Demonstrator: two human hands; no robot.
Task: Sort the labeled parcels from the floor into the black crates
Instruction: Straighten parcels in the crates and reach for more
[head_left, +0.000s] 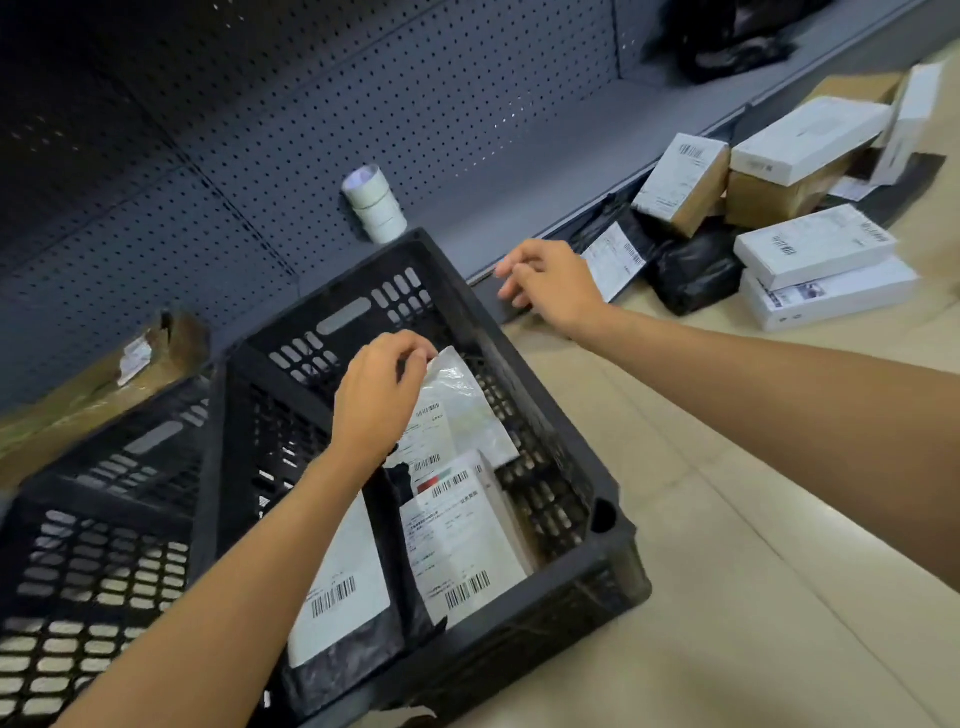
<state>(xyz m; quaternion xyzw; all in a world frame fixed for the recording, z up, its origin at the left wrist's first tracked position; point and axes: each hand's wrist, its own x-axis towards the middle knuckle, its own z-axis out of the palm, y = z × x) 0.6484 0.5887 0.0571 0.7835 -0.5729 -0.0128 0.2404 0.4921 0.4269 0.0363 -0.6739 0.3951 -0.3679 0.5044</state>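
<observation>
A black slatted crate (597, 499) stands on the floor in the middle of the view, with three labeled parcels standing in it. My left hand (376, 400) is inside it, fingers pinched on the top edge of a white plastic mailer (462, 410). In front of that stand a white labeled box (462, 551) and a black bag with a white label (343, 597). My right hand (550, 283) hovers with fingers spread over the floor past the crate's far corner, holding nothing, just short of a black bag with a label (618, 260). A second black crate (98, 545) sits at the left.
A pile of parcels lies on the beige floor at the right: white boxes (815, 244), a brown box (685, 182) and a black bag (696, 270). A grey pegboard shelf runs behind, carrying rolls of white tape (376, 205). A cardboard box (104, 374) rests behind the left crate.
</observation>
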